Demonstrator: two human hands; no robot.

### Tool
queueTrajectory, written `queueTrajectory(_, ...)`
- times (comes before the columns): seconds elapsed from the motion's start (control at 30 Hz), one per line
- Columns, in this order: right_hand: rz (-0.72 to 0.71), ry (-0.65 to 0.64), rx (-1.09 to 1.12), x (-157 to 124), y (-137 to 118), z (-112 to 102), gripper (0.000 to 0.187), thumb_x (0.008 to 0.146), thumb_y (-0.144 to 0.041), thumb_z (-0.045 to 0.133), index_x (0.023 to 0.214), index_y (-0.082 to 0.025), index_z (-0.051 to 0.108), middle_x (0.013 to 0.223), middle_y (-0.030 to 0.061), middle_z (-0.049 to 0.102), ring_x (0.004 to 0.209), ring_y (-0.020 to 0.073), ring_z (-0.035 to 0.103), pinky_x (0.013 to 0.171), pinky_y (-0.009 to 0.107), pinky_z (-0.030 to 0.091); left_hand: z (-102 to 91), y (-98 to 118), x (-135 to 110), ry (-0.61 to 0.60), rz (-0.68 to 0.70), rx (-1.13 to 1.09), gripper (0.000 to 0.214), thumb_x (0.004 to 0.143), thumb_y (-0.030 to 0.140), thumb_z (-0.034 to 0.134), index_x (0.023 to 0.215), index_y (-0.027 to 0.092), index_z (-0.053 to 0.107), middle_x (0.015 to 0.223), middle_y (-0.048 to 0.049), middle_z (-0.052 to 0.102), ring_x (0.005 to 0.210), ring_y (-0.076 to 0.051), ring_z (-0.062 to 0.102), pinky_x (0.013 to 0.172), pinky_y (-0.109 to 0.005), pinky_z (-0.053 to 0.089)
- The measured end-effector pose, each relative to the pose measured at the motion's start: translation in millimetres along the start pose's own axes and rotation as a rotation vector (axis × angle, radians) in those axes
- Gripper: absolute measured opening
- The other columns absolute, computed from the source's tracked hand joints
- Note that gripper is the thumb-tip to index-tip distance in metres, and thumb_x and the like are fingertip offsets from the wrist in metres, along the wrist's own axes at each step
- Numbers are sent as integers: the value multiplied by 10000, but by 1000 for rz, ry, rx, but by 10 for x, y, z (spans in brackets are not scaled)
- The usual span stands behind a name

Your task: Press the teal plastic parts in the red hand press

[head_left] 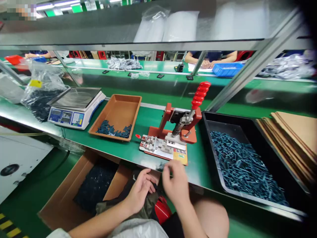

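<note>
The small dark piece [159,167] sits at the fingertips [166,169] of the right hand [176,182], just over the front edge of the green bench [198,168] and just in front of the jig plate [158,147]. Blur hides its shape, so its long axis cannot be told, nor whether it is pinched or only touched. The right fingers are bunched narrow, their tips pointing forward and to the left. That hand is the nearer one to the piece. The left hand [140,192] lies lower and to the left, its fingers curled and half open above a dark cloth [146,205], with nothing visible in them.

Beyond the hands stands the red hand press [183,122], its ribbed red handle [200,96] tilted up and away. Left of it, an orange-brown tray [116,100] holds a scatter of blue-grey parts [114,130], and further left are a digital scale [75,110] and a plastic bag of dark parts [42,102]. To the right, a black bin [206,120] holds a heap of parts [244,165], beside stacked cardboard sheets [292,138]. Below the bench sits a cardboard box [61,205]. Across the line, a co-worker's hands [208,63] are near a blue crate [226,69].
</note>
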State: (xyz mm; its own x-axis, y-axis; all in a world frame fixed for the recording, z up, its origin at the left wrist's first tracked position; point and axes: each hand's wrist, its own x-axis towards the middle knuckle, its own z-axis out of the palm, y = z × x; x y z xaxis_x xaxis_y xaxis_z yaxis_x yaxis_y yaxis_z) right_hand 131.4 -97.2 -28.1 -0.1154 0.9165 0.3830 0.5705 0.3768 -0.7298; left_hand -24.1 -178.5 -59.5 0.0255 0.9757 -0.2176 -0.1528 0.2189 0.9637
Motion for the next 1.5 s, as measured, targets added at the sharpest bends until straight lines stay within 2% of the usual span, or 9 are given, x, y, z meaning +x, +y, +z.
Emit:
queueTrajectory(0.23, -77, -441, 150, -422, -280, 231, 225, 927, -153, 481, 1021, -286, 636, 1014, 73, 642, 913, 241, 656, 784, 380, 585, -359, -280, -47, 186, -212, -51, 550, 836, 723, 569, 1036, 216, 645, 962, -101, 730, 809, -228, 707, 741, -362, 572)
queueTrajectory(0.4, -103, -74, 1, 22, 113, -849, 176, 936, -327, 539, 1070, -306, 651, 1028, 97, 689, 926, 258, 678, 797, 395, 573, -1752, -400, -49, 344, -254, 591, 591, 861, 722, 418, 1046, 192, 602, 1003, -171, 755, 888, -301, 736, 806, -422, 566)
queueTrajectory(0.53, 213, 35, -308, 498, 902, -1638, 242, 835, -409, 607, 1030, -290, 686, 961, 152, 703, 781, 276, 669, 740, 458, 540, -2487, -313, -132, 85, -572, 1224, 470, 800, 533, 557, 1067, 153, 626, 1066, -235, 732, 1106, -427, 679, 955, -526, 489)
queueTrajectory(0.7, 343, -209, -515, 738, 1762, -1746, 124, 747, -261, 672, 861, -238, 714, 863, 162, 716, 896, 321, 706, 837, 442, 528, -1937, 499, 59, -231, -270, 1025, 361, 915, 519, 443, 897, 207, 625, 896, -78, 726, 884, -263, 694, 803, -364, 517)
queueTrajectory(0.9, 320, -291, -620, 735, 1854, -1619, 158, 832, -167, 538, 769, -212, 676, 805, 111, 723, 752, 254, 696, 708, 348, 495, -1437, 1558, 1118, 125, 303, 1168, 331, 911, 481, 464, 911, 212, 656, 953, -95, 689, 863, -235, 641, 825, -344, 494)
queueTrajectory(1.0, 271, -282, -662, 723, 1579, -1631, 164, 836, -159, 537, 751, -194, 672, 775, 92, 694, 723, 209, 658, 690, 300, 451, -1570, 1599, 1745, 239, 254, 1324, 274, 740, 467, 614, 771, 197, 648, 839, -131, 691, 800, -279, 666, 805, -382, 517)
queueTrajectory(1.17, 316, -236, -655, 731, 1223, -1651, 147, 848, -152, 564, 776, -183, 689, 809, 69, 664, 762, 177, 616, 717, 266, 418, -1691, 1369, 2387, 79, 355, 1248, 484, 566, 643, 677, 475, 263, 392, 343, 1, 420, 327, -206, 456, 487, -374, 473)
queueTrajectory(1.37, 295, -1, -494, 712, 1228, -1774, 78, 854, -171, 598, 806, -188, 658, 865, 48, 681, 864, 192, 608, 822, 293, 432, -1851, 1388, 2481, 123, 13, 1362, 502, 507, 708, 657, 523, 268, 415, 475, -56, 600, 553, -355, 631, 642, -555, 551)
queueTrajectory(1.5, 296, 63, -193, 695, 1137, -1790, 58, 861, -212, 582, 881, -195, 634, 783, 3, 661, 738, 166, 618, 725, 277, 464, -1846, 1525, 2320, 265, 46, 1065, 461, 584, 681, 692, 616, 271, 484, 603, -67, 673, 697, -367, 691, 739, -557, 574)
